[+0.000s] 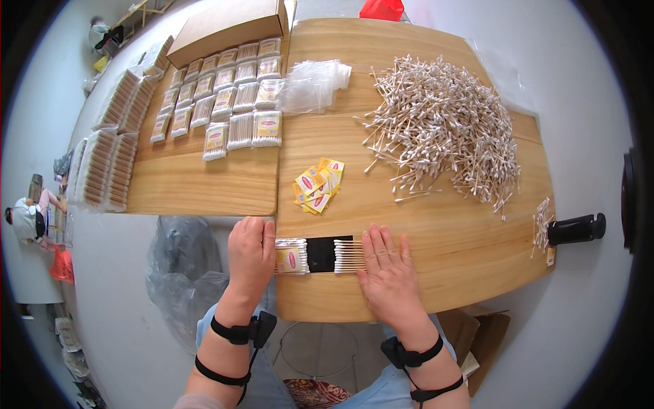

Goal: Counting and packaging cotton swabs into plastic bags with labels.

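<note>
At the table's front edge my left hand [251, 255] is closed, its fingers curled against the left end of a small clear pack of cotton swabs [303, 249]. A yellow and white card [289, 260] shows in that pack; what lies inside my fingers is hidden. Right of the pack is a black strip [321, 255] on the wood. Beyond it, a flat row of loose cotton swabs [349, 256] lies side by side. My right hand [390, 273] rests flat over the right end of this row, fingers stretched out.
A large heap of cotton swabs [446, 123] covers the back right. Yellow cards [319, 185] and clear bags [313, 85] lie mid-table. Filled packs [225, 102] stand in rows at back left, before a cardboard box [228, 27]. A black cylinder [577, 230] sits at the right edge.
</note>
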A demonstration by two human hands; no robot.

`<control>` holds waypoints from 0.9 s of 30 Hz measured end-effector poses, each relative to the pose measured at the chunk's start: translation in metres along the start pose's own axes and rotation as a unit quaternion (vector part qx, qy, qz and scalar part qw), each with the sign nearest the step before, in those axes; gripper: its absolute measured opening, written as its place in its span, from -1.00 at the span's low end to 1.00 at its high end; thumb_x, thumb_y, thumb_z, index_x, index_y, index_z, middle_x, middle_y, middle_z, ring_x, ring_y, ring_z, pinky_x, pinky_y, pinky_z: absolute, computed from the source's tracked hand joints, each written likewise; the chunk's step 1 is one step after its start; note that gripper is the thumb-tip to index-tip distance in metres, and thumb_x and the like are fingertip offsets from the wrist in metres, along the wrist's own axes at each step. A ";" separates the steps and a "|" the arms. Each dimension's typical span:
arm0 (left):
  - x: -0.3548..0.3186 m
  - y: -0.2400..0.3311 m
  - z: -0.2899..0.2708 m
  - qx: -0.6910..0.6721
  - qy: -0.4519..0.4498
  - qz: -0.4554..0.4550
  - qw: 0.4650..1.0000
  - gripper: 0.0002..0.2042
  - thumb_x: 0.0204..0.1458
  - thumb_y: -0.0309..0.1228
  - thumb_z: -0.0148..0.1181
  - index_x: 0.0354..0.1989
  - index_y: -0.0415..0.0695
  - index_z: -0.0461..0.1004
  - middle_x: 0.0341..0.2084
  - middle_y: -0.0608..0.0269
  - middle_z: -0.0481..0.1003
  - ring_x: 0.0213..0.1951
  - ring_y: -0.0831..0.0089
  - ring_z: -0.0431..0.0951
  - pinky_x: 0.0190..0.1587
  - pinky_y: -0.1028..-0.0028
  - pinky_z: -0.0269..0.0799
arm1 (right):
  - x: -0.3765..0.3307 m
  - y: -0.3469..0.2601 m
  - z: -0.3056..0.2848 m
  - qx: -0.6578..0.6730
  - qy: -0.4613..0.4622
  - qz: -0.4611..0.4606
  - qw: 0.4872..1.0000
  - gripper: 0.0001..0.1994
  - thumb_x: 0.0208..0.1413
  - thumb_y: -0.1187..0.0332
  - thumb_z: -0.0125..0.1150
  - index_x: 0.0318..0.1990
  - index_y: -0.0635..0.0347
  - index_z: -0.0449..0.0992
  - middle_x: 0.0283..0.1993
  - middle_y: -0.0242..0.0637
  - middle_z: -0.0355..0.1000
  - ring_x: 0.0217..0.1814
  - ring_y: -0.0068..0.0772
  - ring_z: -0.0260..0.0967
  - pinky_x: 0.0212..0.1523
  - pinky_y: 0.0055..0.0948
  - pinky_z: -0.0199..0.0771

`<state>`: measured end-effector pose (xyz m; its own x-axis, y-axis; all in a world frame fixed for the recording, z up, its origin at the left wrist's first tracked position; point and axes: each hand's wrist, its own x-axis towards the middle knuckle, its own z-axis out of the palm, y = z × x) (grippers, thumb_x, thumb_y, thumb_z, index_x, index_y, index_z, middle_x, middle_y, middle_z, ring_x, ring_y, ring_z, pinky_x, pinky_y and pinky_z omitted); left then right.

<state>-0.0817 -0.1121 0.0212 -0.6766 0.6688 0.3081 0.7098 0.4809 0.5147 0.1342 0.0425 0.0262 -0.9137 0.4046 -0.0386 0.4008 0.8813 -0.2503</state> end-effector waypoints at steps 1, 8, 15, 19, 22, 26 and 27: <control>-0.003 -0.003 0.002 0.000 -0.001 0.001 1.000 -0.79 0.27 -0.40 0.09 -0.40 -0.22 0.34 -0.48 0.02 0.39 -0.35 -0.04 0.39 -0.27 0.13 0.31 | 0.002 -0.002 0.001 0.000 0.003 -0.005 1.000 -0.36 0.30 0.16 0.08 0.45 0.27 0.17 0.55 -0.15 0.09 0.62 -0.21 -0.05 0.59 0.02 -0.27; -0.019 -0.024 0.023 0.012 -0.072 -0.025 0.997 -0.77 0.33 -0.31 0.00 -0.33 -0.20 0.34 -0.40 -0.02 0.42 -0.28 -0.07 0.42 -0.20 0.03 0.34 | 0.014 -0.015 0.008 -0.008 0.006 -0.027 1.000 -0.35 0.28 0.14 0.10 0.45 0.26 0.19 0.54 -0.17 0.12 0.61 -0.23 -0.02 0.59 0.02 -0.27; -0.021 -0.025 0.026 -0.035 -0.088 -0.051 0.994 -0.77 0.36 -0.30 -0.06 -0.29 -0.20 0.35 -0.36 -0.06 0.45 -0.25 -0.14 0.42 -0.17 -0.01 0.34 | 0.019 -0.025 0.012 -0.020 -0.007 -0.048 0.999 -0.34 0.27 0.10 0.11 0.45 0.23 0.20 0.53 -0.18 0.14 0.60 -0.24 -0.01 0.59 0.03 -0.30; -0.021 -0.027 0.026 -0.047 -0.093 -0.052 0.993 -0.77 0.36 -0.31 -0.06 -0.28 -0.20 0.35 -0.35 -0.06 0.46 -0.25 -0.15 0.43 -0.16 -0.01 0.34 | 0.024 -0.031 0.016 -0.011 -0.003 -0.057 0.998 -0.34 0.27 0.10 0.10 0.45 0.22 0.21 0.54 -0.19 0.13 0.60 -0.25 -0.02 0.59 0.03 -0.31; -0.021 -0.027 0.026 -0.056 -0.092 -0.056 0.993 -0.78 0.36 -0.31 -0.07 -0.27 -0.20 0.36 -0.35 -0.07 0.46 -0.24 -0.16 0.43 -0.15 -0.01 0.34 | 0.028 -0.036 0.017 -0.006 -0.001 -0.056 0.998 -0.34 0.27 0.10 0.10 0.45 0.22 0.21 0.54 -0.20 0.12 0.61 -0.26 -0.03 0.59 0.03 -0.31; -0.021 -0.025 0.026 -0.067 -0.103 -0.065 0.990 -0.78 0.36 -0.31 -0.08 -0.26 -0.20 0.37 -0.34 -0.08 0.48 -0.22 -0.16 0.44 -0.14 -0.01 0.35 | 0.030 -0.042 0.020 -0.008 -0.004 -0.047 0.999 -0.34 0.26 0.11 0.10 0.44 0.23 0.21 0.54 -0.19 0.12 0.62 -0.24 -0.05 0.59 0.04 -0.32; -0.020 -0.025 0.026 -0.071 -0.105 -0.069 0.990 -0.78 0.37 -0.31 -0.08 -0.26 -0.20 0.37 -0.33 -0.09 0.48 -0.21 -0.16 0.45 -0.13 -0.01 0.35 | 0.030 -0.045 0.020 -0.009 -0.005 -0.046 0.999 -0.34 0.26 0.11 0.10 0.44 0.23 0.21 0.54 -0.19 0.12 0.62 -0.24 -0.05 0.59 0.04 -0.32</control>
<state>-0.0805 -0.1230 -0.0184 -0.6996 0.7119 0.0615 0.5678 0.5016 0.6527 0.0874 0.0104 0.0164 -0.9476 0.3185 -0.0254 0.3153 0.9192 -0.2359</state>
